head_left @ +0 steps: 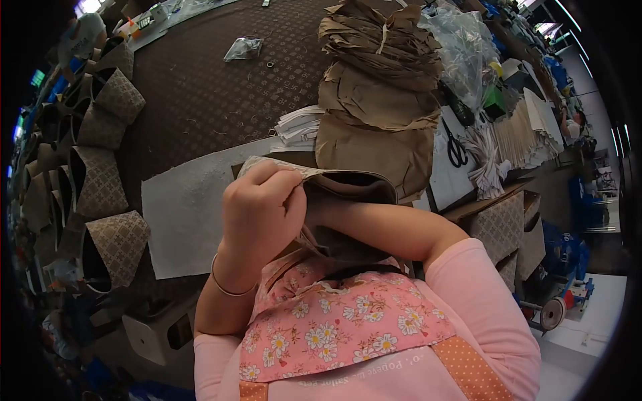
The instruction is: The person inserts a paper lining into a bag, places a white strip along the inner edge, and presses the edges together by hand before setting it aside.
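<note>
1. Fingers of the left hand (264,200) curl tightly, gripping the edge of the patterned piece (354,182).
2. Its dark mouth gapes just right of them.
3. Right hand's fingers are hidden; their state cannot be told.

A pink daisy-print apron (348,321) with 2 orange dotted straps (473,371) is covering a pale-pink top (488,294); 1 bangle (225,290) is showing.

A white sheet (184,214) lay at the near left on a dark patterned surface (194,100), and a small clear packet (243,49) lay farther off. At the far right, a pale tie (383,39) bound a bundle of crumpled brown sheets (351,41) beside clear plastic (461,43). Nearer, on the right, were scissors (450,137) and a green box (493,102).
</note>
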Demonstrator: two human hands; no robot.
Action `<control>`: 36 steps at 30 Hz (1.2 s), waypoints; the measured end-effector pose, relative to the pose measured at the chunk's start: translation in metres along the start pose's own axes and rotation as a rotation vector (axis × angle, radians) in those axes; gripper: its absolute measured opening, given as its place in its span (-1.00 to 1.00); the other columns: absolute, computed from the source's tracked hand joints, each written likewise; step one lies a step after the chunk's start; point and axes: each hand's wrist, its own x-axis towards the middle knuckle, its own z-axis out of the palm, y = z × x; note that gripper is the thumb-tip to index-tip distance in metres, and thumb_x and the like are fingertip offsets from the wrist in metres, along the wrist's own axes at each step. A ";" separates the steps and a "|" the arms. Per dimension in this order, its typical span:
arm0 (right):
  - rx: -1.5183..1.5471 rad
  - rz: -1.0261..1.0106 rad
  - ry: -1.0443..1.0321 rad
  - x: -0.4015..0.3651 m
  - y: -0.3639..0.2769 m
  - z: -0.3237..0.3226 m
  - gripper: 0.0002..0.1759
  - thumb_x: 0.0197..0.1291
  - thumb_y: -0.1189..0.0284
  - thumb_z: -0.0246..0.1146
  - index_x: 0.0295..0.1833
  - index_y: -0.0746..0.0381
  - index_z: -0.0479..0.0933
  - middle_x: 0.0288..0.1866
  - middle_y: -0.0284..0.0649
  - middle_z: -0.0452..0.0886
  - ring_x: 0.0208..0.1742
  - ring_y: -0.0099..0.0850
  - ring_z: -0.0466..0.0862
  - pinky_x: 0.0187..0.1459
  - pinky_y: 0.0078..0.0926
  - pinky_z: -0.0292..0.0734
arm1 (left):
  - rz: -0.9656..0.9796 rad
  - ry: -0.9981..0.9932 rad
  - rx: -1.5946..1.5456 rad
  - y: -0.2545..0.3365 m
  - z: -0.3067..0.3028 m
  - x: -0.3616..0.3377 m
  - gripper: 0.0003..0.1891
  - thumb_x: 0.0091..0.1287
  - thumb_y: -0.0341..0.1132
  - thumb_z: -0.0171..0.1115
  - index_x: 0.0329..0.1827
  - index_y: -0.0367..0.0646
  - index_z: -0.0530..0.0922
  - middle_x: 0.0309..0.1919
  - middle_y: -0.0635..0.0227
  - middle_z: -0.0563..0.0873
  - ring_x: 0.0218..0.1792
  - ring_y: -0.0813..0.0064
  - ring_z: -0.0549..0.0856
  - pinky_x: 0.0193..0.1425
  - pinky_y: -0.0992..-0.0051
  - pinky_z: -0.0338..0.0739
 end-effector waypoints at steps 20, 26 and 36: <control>-0.302 0.214 0.522 -0.084 0.005 -0.050 -0.65 0.10 0.36 0.44 -0.03 0.25 0.60 -0.17 -0.14 0.64 -0.19 -0.29 0.66 -0.12 -0.36 0.57 | -0.707 0.260 -0.631 -0.127 0.007 -0.065 -0.82 0.16 -0.58 0.10 -0.22 -0.29 0.63 -0.46 0.49 0.62 -0.46 0.73 0.55 -0.33 0.69 0.47; -0.233 0.230 0.614 -0.069 0.006 -0.049 -0.74 0.12 0.32 0.43 -0.24 0.31 0.66 -0.37 -0.14 0.66 -0.42 -0.33 0.65 -0.29 -0.39 0.56 | -0.759 0.172 -0.718 -0.131 0.013 -0.065 -0.73 0.20 -0.56 0.03 -0.11 -0.28 0.65 -0.44 0.54 0.64 -0.44 0.83 0.48 -0.37 0.71 0.38; -0.301 0.368 0.551 -0.052 0.013 -0.061 -0.79 0.07 0.36 0.40 -0.34 0.30 0.64 -0.44 -0.16 0.65 -0.41 -0.30 0.65 -0.28 -0.38 0.55 | -0.763 0.143 -0.802 -0.133 0.019 -0.063 -0.77 0.28 -0.55 0.05 -0.10 -0.29 0.65 -0.38 0.59 0.60 -0.41 0.86 0.45 -0.33 0.75 0.36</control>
